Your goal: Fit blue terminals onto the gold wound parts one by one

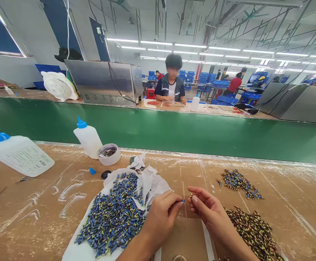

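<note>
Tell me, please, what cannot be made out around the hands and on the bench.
Head view, hidden: most of the blue piece in the left hand, covered by that hand.
Head view, too small: the exact shape of the brass-coloured piece in the right hand, which partly covers it.
Head view, cut off: the ring-like thing, by the bottom edge.
Head view, blurred: the markings on the near-left squeeze bottle.
</note>
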`<state>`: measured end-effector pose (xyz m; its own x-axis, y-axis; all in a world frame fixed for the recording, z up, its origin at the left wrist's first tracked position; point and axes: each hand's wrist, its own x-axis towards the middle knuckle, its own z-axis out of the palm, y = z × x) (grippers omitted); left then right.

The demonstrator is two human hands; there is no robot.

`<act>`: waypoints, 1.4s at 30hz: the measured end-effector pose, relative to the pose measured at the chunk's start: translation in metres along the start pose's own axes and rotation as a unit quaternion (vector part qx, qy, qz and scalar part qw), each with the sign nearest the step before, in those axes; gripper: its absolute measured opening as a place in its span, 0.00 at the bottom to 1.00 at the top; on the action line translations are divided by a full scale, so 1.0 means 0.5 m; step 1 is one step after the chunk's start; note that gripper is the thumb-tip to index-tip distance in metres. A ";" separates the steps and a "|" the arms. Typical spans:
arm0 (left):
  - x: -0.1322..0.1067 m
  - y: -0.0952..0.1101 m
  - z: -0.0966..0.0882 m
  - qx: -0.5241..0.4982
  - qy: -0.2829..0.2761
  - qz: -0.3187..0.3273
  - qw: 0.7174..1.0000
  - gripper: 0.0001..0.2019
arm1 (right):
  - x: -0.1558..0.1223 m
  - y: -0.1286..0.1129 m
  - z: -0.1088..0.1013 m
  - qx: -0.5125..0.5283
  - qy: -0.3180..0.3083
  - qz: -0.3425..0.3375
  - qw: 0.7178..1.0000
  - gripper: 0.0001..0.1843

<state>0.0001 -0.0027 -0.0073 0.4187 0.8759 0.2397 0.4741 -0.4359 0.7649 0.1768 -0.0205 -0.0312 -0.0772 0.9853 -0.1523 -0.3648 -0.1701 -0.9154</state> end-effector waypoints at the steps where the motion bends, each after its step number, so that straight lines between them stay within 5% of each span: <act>1: -0.001 0.000 0.000 0.001 0.001 0.002 1.000 0.09 | -0.001 0.001 -0.001 -0.003 -0.001 -0.001 1.000 0.20; 13: -0.002 -0.002 0.002 0.015 -0.003 0.008 1.000 0.09 | -0.001 -0.007 0.003 0.059 -0.024 0.020 0.998 0.12; 27: -0.003 0.001 -0.003 -0.009 0.001 -0.001 1.000 0.08 | 0.011 0.001 -0.012 -0.067 0.035 -0.059 0.995 0.13; 42: -0.006 0.003 0.001 -0.009 -0.004 0.000 1.000 0.08 | -0.008 -0.003 0.012 -0.129 0.006 -0.054 0.990 0.12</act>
<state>0.0000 -0.0064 -0.0072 0.4241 0.8746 0.2350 0.4603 -0.4316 0.7758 0.1721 -0.0241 -0.0273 -0.0386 0.9980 -0.0510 -0.1211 -0.0554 -0.9911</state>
